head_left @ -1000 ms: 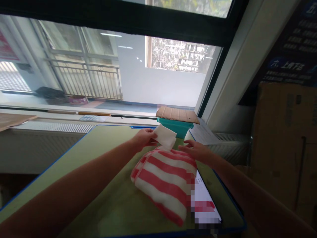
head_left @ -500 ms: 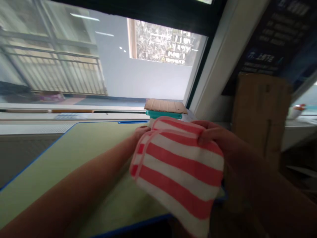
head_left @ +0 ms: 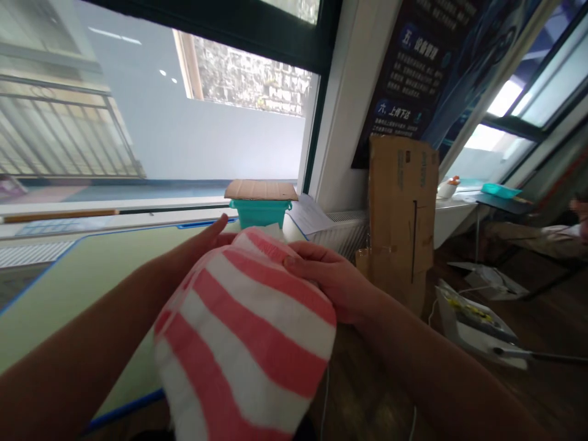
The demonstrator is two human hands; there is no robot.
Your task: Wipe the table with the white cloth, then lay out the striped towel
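Observation:
A red-and-white striped cloth (head_left: 248, 318), folded over along its upper left side, hangs in front of me. My right hand (head_left: 321, 272) pinches its upper right edge between thumb and fingers. At the upper left edge is my left hand (head_left: 212, 239), open, its thumb stretched up and apart from the cloth. The other fingers of that hand are mostly hidden behind the fabric. The lower end of the cloth runs out of the bottom of the view.
Below the cloth lies a pale green tabletop (head_left: 114, 263) with a blue edge. A teal bin (head_left: 261, 211) with cardboard (head_left: 261, 190) on top stands at its far end. Cardboard boxes (head_left: 399, 214) lean by the wall. At right are a white device (head_left: 478, 324) and a person's hand (head_left: 583, 214).
The view has turned right, bringing more of the room's right side in. My left hand has come nearer along the cloth's upper left edge, thumb now raised. My right hand keeps its pinch.

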